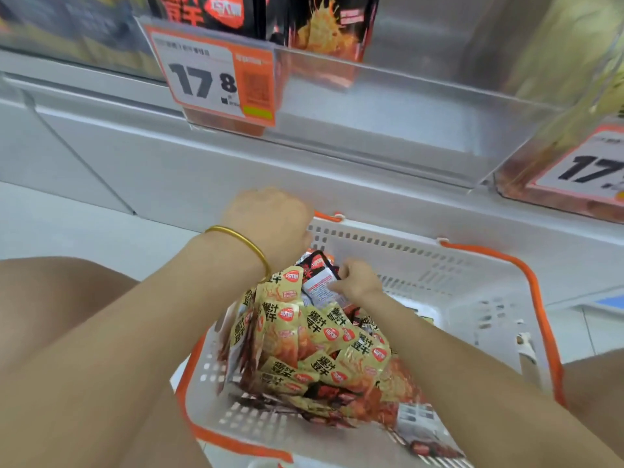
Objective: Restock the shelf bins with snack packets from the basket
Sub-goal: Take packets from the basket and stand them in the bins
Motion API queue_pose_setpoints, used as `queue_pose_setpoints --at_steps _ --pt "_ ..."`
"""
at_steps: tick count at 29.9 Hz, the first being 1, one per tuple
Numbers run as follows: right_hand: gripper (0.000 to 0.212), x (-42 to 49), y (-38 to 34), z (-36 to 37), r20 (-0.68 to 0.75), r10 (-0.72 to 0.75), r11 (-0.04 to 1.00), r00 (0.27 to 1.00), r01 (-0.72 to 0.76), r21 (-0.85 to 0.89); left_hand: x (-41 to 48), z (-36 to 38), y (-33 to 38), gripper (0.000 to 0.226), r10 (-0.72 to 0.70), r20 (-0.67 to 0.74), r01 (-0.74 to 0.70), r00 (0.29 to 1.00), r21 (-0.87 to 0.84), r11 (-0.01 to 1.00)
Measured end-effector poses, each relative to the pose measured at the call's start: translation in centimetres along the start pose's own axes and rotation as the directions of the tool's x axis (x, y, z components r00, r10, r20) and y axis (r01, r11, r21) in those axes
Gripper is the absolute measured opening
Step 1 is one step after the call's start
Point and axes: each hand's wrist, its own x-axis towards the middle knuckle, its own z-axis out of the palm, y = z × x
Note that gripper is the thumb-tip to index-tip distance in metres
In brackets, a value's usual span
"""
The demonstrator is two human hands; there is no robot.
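Both hands reach into a white basket with orange handles. Left hand, gold bangle on its wrist, is curled at the pile's top; what it grips is hidden. Right hand pinches a dark packet at about 1 o'clock of the pile. Yellow packets heap in the basket's left half. At 12 o'clock, a clear bin carries a price tag reading 17.8.

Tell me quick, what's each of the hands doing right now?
Left hand: curled into a fist, gripping a bunch of gold foil snack packets over the white plastic basket.
Right hand: pinching a small white-backed packet.
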Motion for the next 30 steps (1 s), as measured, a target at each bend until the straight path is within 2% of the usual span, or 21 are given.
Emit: queue_pose_setpoints --at_steps 3,5,6,8,9,10,11,13,15,16,18,20,22,23,24,25,26,27,29,30 --pt "0.043 -1.7 -1.0 -3.8 -0.140 -0.117 0.989 0.983 0.129 0.075 0.2 -0.3 0.5 0.031 -0.076 0.064 0.081 0.995 -0.079 0.994" --pt "0.041 -4.0 -2.2 -6.1 -0.256 -0.226 0.966 0.940 0.249 0.062 0.3 -0.7 1.1 0.041 -0.138 0.176 0.184 0.975 -0.278 0.943" --pt "0.040 -5.3 -3.1 -6.8 -0.306 -0.297 0.944 0.904 0.326 0.048 0.6 -0.6 1.4 0.049 -0.143 0.244 0.240 0.959 -0.436 0.867" --pt "0.036 -8.0 -5.0 -7.7 -0.373 -0.419 0.886 0.828 0.463 0.033 0.9 -0.7 2.1 0.055 -0.128 0.356 0.363 0.926 -0.739 0.568" --pt "0.033 -9.1 -5.9 -7.9 -0.385 -0.454 0.859 0.804 0.509 0.050 1.0 -0.6 2.2 0.053 -0.139 0.348 0.373 0.927 -0.827 0.420" --pt "0.030 -10.1 -6.5 -8.2 -0.379 -0.460 0.843 0.803 0.529 0.096 1.0 -0.7 2.1 0.044 -0.176 0.312 0.356 0.934 -0.862 0.361" --pt "0.026 -10.9 -7.0 -8.5 -0.353 -0.447 0.830 0.822 0.528 0.177 0.9 -0.9 1.9 0.031 -0.222 0.267 0.334 0.938 -0.867 0.370" --pt "0.019 -11.7 -7.1 -9.5 -0.299 -0.394 0.782 0.869 0.488 0.388 0.2 -1.4 1.2 0.019 -0.278 0.218 0.317 0.935 -0.865 0.389" --pt "0.017 -11.9 -6.8 -10.7 -0.284 -0.294 0.774 0.912 0.402 0.489 -0.4 -1.9 0.5 0.004 -0.211 0.254 0.305 0.944 -0.914 0.266" --pt "0.023 -12.0 -6.6 -11.4 -0.244 -0.271 0.768 0.931 0.362 0.528 -1.0 -2.4 0.3 0.012 -0.157 0.249 0.280 0.956 -0.934 0.220" --pt "0.023 -12.8 -7.0 -12.9 -0.087 -0.313 0.690 0.946 0.289 0.664 -1.7 -3.3 0.1 0.020 -0.065 0.170 0.179 0.983 -0.969 0.168" --pt "0.021 -13.9 -7.9 -14.8 0.031 -0.382 0.616 0.924 0.229 0.754 -2.2 -4.4 -0.1 0.015 -0.115 -0.004 0.021 0.993 -0.977 0.214" --pt "0.023 -15.3 -9.7 -17.4 0.051 -0.424 0.584 0.904 0.230 0.779 -2.4 -5.9 -0.6 0.015 -0.249 -0.212 -0.143 0.945 -0.953 0.269" --pt "0.022 -15.6 -10.8 -18.8 0.020 -0.436 0.567 0.900 0.258 0.783 -2.5 -7.0 -0.8 0.010 -0.323 -0.328 -0.240 0.888 -0.929 0.284" --pt "0.016 -15.6 -12.0 -20.4 -0.035 -0.436 0.541 0.899 0.293 0.789 -2.2 -8.0 -1.3 0.004 -0.399 -0.451 -0.339 0.798 -0.884 0.321" --pt "0.008 -15.4 -13.4 -22.0 -0.102 -0.411 0.509 0.906 0.322 0.798 -1.8 -9.0 -1.9 0.005 -0.437 -0.570 -0.412 0.696 -0.815 0.406" --pt "0.008 -14.7 -14.8 -23.4 -0.172 -0.371 0.483 0.913 0.348 0.804 -1.1 -9.7 -2.5 0.006 -0.426 -0.670 -0.428 0.608 -0.728 0.535" --pt "0.011 -13.6 -16.1 -24.6 -0.231 -0.321 0.462 0.919 0.365 0.808 -0.5 -10.5 -3.1 0.014 -0.379 -0.741 -0.400 0.554 -0.636 0.660" --pt "0.012 -10.7 -18.3 -26.0 -0.306 -0.241 0.467 0.921 0.387 0.795 1.3 -10.7 -4.4 0.032 -0.236 -0.793 -0.283 0.562 -0.452 0.846" --pt "0.014 -8.9 -19.2 -26.1 -0.325 -0.219 0.518 0.920 0.392 0.760 2.1 -10.2 -4.9 0.038 -0.191 -0.788 -0.209 0.586 -0.374 0.903"
